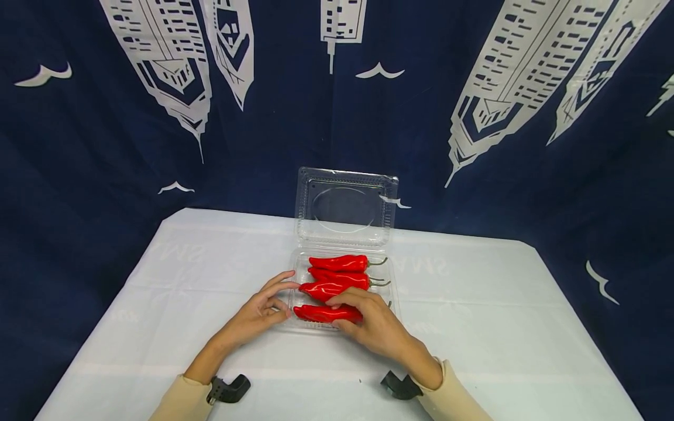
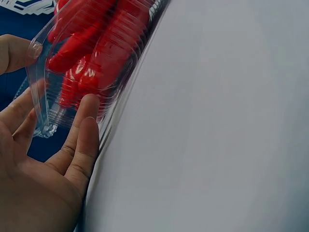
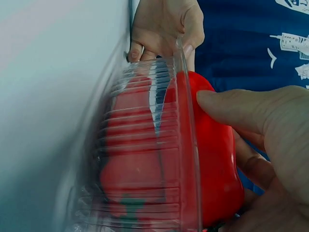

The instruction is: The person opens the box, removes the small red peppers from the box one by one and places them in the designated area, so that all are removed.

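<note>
On the white counter (image 1: 474, 304): clear plastic container (image 1: 310, 325), lid (image 1: 342, 228) standing up along the far side. Inside, by the near wall: red pepper (image 1: 321, 314), long axis side to side, roughly parallel to that wall; tip to the left, stem end hidden under the right hand (image 1: 371, 327). In the right wrist view, bulging above the rim, with more red and a patch of green through the ribbed plastic below. Right hand nearly closed, pinching the pepper: thumb on the near side, fingers on the far, so across the long axis. Left hand (image 1: 258, 310) at the left wall: fingers spread, nothing gripped, fingertips at the plastic. Farther back in the container: three more red peppers (image 1: 342, 276), lying much alike, stems right. Key relation, by judgement: pepper crosswise between both hands, right the nearer, left just past the tip.
</note>
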Motion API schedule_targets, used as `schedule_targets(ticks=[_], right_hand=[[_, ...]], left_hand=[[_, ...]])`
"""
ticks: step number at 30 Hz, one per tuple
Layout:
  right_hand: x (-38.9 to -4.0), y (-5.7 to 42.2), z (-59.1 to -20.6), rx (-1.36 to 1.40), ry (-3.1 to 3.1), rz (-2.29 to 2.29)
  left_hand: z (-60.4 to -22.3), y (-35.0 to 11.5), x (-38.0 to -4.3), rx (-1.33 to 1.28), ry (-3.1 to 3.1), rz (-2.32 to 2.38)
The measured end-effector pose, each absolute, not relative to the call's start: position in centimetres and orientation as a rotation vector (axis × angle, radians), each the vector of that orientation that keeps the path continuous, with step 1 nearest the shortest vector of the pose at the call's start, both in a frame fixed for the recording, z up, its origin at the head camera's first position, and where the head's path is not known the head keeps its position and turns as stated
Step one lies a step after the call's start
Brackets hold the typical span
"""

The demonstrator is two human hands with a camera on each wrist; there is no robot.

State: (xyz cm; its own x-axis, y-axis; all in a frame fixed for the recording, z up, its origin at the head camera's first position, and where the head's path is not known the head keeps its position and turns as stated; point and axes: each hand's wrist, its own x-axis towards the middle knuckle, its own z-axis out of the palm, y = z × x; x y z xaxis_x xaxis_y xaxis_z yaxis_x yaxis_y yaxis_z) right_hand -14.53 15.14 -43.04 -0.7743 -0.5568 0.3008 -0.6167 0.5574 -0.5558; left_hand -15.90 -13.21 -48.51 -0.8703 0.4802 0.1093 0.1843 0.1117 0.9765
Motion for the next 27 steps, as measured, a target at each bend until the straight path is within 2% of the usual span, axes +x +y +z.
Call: schedule_targets(ticks=[27], right_hand=[[-15.2,16.5,-42.2,0.944,-2.592,1.295]], left_hand=[[-48.5,-13.2,-15.8,0.646,2.161,1.829]])
